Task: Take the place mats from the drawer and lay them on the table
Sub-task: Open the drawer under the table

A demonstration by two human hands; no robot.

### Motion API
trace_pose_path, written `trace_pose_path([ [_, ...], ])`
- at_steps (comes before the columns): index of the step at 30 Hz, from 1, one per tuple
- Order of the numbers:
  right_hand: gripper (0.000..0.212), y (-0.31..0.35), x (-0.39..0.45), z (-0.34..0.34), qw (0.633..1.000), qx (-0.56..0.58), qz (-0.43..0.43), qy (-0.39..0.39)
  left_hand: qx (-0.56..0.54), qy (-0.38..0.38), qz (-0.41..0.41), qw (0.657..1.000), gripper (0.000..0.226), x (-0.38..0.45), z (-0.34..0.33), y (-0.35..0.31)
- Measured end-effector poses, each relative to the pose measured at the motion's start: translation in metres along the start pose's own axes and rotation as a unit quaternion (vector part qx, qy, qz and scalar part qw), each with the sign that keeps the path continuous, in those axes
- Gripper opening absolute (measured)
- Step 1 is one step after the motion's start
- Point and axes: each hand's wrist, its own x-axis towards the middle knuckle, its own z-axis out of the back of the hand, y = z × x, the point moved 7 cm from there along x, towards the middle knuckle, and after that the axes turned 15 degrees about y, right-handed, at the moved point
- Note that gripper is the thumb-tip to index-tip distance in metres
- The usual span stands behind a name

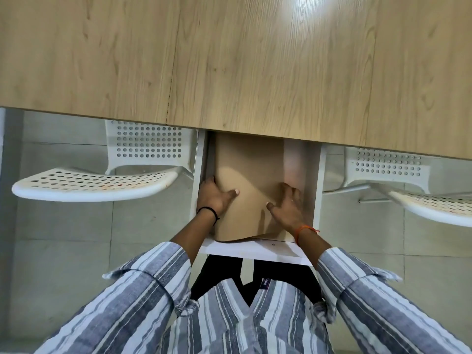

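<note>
A white drawer (251,250) stands pulled out from under the wooden table (229,60). Tan place mats (249,164) lie stacked inside it, their far end hidden under the table edge. My left hand (213,196) grips the stack's left edge, thumb on top. On the right edge my right hand (287,204) does the same, fingers curled down its side. The near edge of the mats curls up slightly at the drawer's front wall.
A white perforated chair (97,182) stands left of the drawer, and another one (408,185) stands to the right. Grey floor tiles (63,251) lie below. My striped sleeves fill the bottom of the view.
</note>
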Motion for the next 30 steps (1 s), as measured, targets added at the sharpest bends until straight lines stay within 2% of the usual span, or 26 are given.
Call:
trace_pose_path([
  [4, 0.071, -0.008, 0.003, 0.006, 0.998, 0.064, 0.0, 0.014, -0.08, 0.056, 0.024, 0.995, 0.06, 0.006, 0.006, 0.003],
  [8, 0.066, -0.012, 0.002, 0.017, 0.993, 0.119, -0.009, 0.003, -0.203, 0.12, 0.024, 0.972, 0.03, -0.005, 0.009, -0.008],
  [13, 0.071, 0.001, -0.008, 0.021, 0.974, 0.225, -0.004, 0.039, -0.217, 0.234, 0.021, 0.947, 0.033, -0.027, 0.012, -0.023],
  [16, 0.075, 0.005, -0.023, 0.029, 0.96, 0.257, -0.02, 0.111, -0.224, 0.243, 0.007, 0.944, 0.037, -0.042, 0.023, -0.028],
  [19, 0.097, 0.001, -0.044, 0.032, 0.915, 0.322, -0.005, 0.244, -0.153, 0.298, -0.005, 0.942, 0.036, -0.062, 0.036, -0.032],
  [21, 0.089, 0.003, -0.06, 0.032, 0.887, 0.327, 0.026, 0.326, -0.096, 0.331, -0.026, 0.938, 0.048, -0.078, 0.044, -0.034],
  [23, 0.086, 0.006, -0.076, 0.035, 0.879, 0.302, 0.05, 0.364, -0.045, 0.355, -0.049, 0.933, 0.052, -0.094, 0.05, -0.04],
  [26, 0.088, 0.019, -0.088, 0.05, 0.887, 0.274, 0.082, 0.363, -0.024, 0.368, -0.08, 0.926, 0.046, -0.111, 0.06, -0.059],
  [28, 0.086, 0.037, -0.086, 0.07, 0.904, 0.254, 0.109, 0.326, -0.042, 0.338, -0.105, 0.934, 0.053, -0.11, 0.071, -0.075],
  [30, 0.075, 0.058, -0.081, 0.097, 0.923, 0.252, 0.136, 0.256, -0.098, 0.295, -0.124, 0.942, 0.064, -0.101, 0.082, -0.089],
])
